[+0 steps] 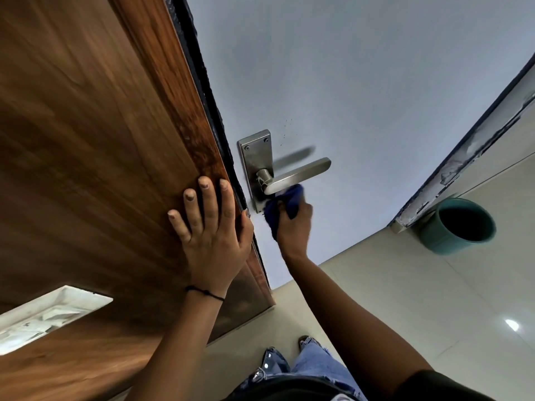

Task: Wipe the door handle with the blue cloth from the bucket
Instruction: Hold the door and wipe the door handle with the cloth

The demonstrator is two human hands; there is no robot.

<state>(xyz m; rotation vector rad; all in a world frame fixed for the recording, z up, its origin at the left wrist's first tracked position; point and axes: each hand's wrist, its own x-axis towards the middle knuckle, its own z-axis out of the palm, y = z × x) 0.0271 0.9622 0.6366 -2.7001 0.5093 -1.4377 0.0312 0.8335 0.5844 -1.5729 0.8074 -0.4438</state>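
A brushed-metal lever door handle point(301, 174) juts from a steel backplate point(256, 157) on the pale grey door point(347, 82). My right hand point(295, 224) is shut on a bunched blue cloth point(285, 205) and presses it against the underside of the lever near its pivot. My left hand point(211, 224) lies flat, fingers spread, on the brown wooden panel point(86, 140) beside the door's edge, with the thumb hooked around the edge. A teal bucket point(457, 225) stands on the floor to the right, its inside dark.
A grey door frame point(474, 140) with chipped paint runs diagonally at the right, just above the bucket. Glossy beige floor tiles point(405, 299) lie below. My jeans and shoes point(289, 363) show at the bottom. A white recess point(43, 314) cuts into the wood at lower left.
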